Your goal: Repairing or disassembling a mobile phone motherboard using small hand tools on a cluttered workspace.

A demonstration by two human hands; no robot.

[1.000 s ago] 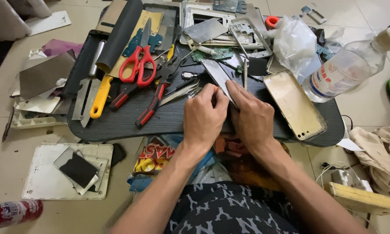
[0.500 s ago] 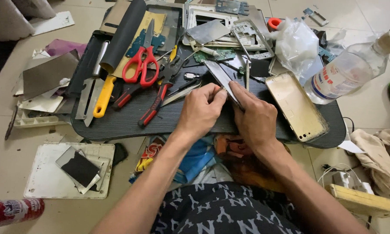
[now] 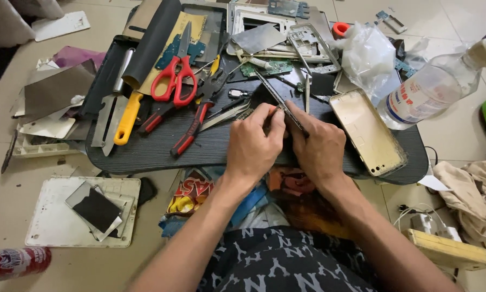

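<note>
Both hands meet over the middle of the dark counter [image 3: 145,154], and everything else can be placed from the thin phone panel [image 3: 279,103] they hold tilted on edge between them. The left hand [image 3: 252,143] has its grip closed, thumb and fingertips pinched at the panel's near end; whether a small tool sits in that pinch I cannot tell. The right hand [image 3: 319,145] is curled shut around the same end from the other side, steadying it.

Judging by the layout, the stripping-down looks well advanced. Just right of the panel lies a gold phone back [image 3: 368,132], already separated and empty. Beyond the panel's far tip sit a green circuit board [image 3: 265,68] and bare metal frames [image 3: 313,43]. The piece in hand seems to be the part still being worked on, and nothing shows it finished.

Left of the panel lie red-handled pliers [image 3: 191,130], red scissors [image 3: 172,78] and a yellow-handled knife [image 3: 125,116], all untouched. Well to the right of it stands a leaning clear bottle [image 3: 432,89], with a crumpled plastic bag [image 3: 368,54] beside it.
</note>
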